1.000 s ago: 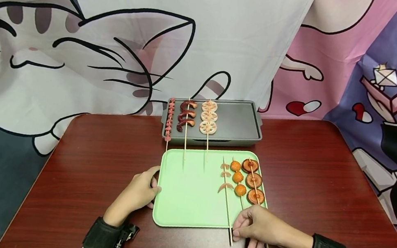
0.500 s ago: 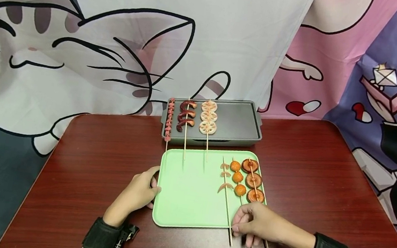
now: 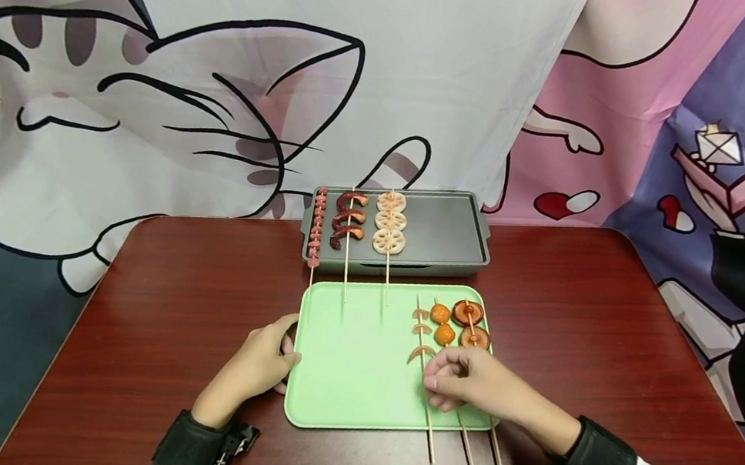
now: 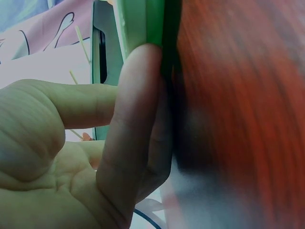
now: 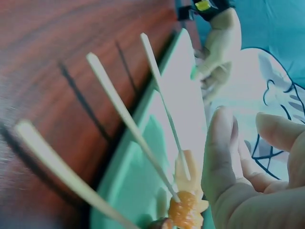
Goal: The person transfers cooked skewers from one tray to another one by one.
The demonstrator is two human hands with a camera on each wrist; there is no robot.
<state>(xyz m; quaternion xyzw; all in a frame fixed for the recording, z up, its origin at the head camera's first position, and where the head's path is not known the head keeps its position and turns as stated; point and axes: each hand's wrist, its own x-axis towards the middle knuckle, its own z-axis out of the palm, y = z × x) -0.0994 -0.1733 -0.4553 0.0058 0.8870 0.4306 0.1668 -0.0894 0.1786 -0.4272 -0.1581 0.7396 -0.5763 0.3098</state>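
On the left side of the light green tray [image 3: 355, 370], my left hand [image 3: 264, 355] grips the rim, fingers against its edge in the left wrist view [image 4: 128, 124]. Over the tray's right part hovers my right hand [image 3: 482, 386], fingers loosely bent, nothing between thumb and fingertips in the right wrist view. Beneath and beside it lie three skewers: one with tan curved pieces [image 3: 422, 329], one with orange balls [image 3: 444, 334], one with brown mushroom slices [image 3: 474, 337]. The hand covers their lower food pieces. Their bare stick ends [image 5: 105, 78] stick out past the tray's near edge.
Behind the tray sits a grey grill pan [image 3: 442, 229]. Across its left half lie skewers of pink pieces [image 3: 317, 226], octopus tentacles [image 3: 349, 218] and lotus root slices [image 3: 391, 222], their sticks reaching over the tray. A cartoon cloth hangs behind the brown table [image 3: 201, 266].
My right hand has left the stick ends at the near edge and moved up and away over the tray, now covering the lowest orange ball and mushroom slice. My left hand stays put.
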